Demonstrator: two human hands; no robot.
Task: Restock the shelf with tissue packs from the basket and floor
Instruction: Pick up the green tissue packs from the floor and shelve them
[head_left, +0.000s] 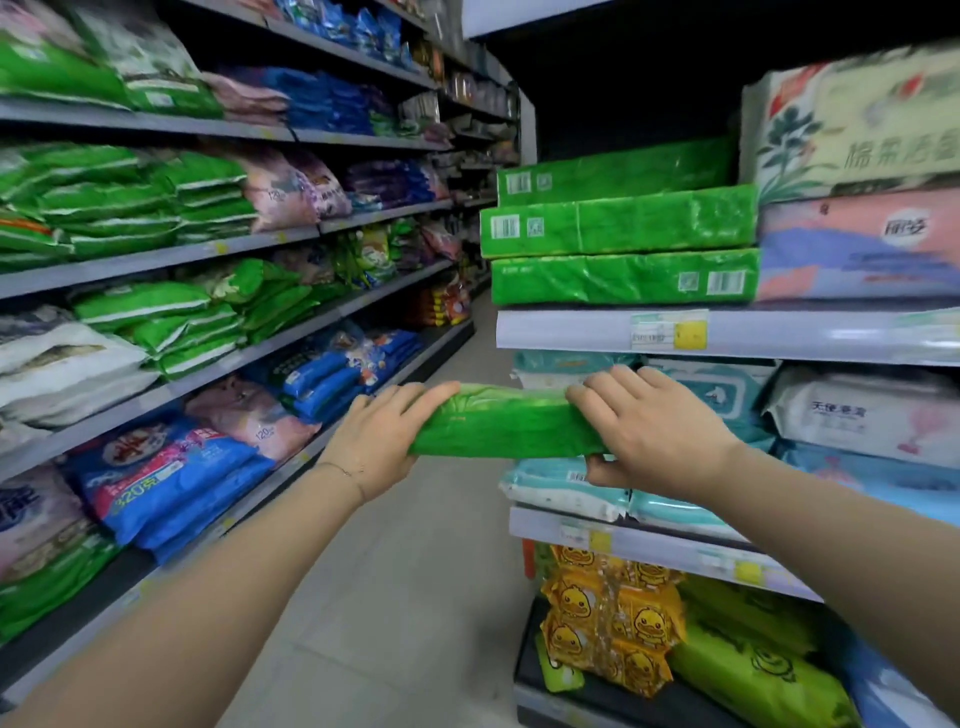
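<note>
A flat green tissue pack is held level in the air at the middle of the view, long side across, in front of the right-hand shelving and not resting on any board. The left hand grasps its 9 o'clock end with fingers curled over the top edge; its thumb is hidden behind the pack, so how far it wraps underneath is hard to tell. A thin bracelet circles that wrist. The right hand grasps the 3 o'clock end, fingers folded over the top and the thumb pressed beneath. At about 1 o'clock from the held pack, a stack of three green packs lies flat on the upper shelf board, whose front strip carries a yellow price label. Just beside that stack, toward 3 o'clock, sit pink and cream bundles. Directly behind the held pack, pale teal wipe packs fill the next board down. At 5 o'clock, yellow duck-printed packs stand on the bottom level. The left-hand shelving, at 9 o'clock, is crowded with green, blue and pink bags. Grey floor runs between the two units at 6 o'clock.
</note>
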